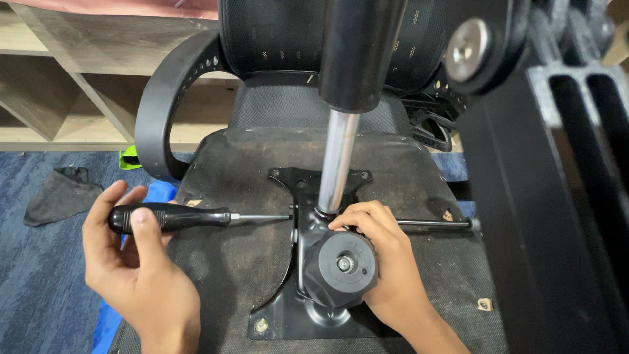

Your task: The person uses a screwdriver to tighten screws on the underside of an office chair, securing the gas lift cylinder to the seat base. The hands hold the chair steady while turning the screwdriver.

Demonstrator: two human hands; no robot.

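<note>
The left hand [134, 262] is nearest the camera at lower left, fingers wrapped around the black handle of a screwdriver [171, 217]. The tool lies level, its thin steel shaft pointing right, and the tip meets the left edge of the black metal mechanism plate [288, 314]. The right hand [383, 262] is at lower centre, fingers curled over the top of the plate beside a round black knob [345, 263]; it presses on the mechanism and grasps nothing loose. The knob sits against the palm side of that hand.

The plate is mounted on the underside of an upturned chair seat [229, 255], covered in dark fabric. A bolt head [261, 324] shows at the plate's near left corner. A slim lever rod [436, 224] runs rightward from the mechanism, beyond the right hand.

A chrome gas-lift column [337, 164] rises from the plate centre into a black outer cylinder [360, 52]. Further off are a curved black armrest [167, 98] and the mesh backrest [275, 33]. A black chair-base leg [524, 216] fills the right side. On the blue carpet [39, 282] at left lies a dark cloth [59, 193]; wooden shelving [65, 85] stands behind.
</note>
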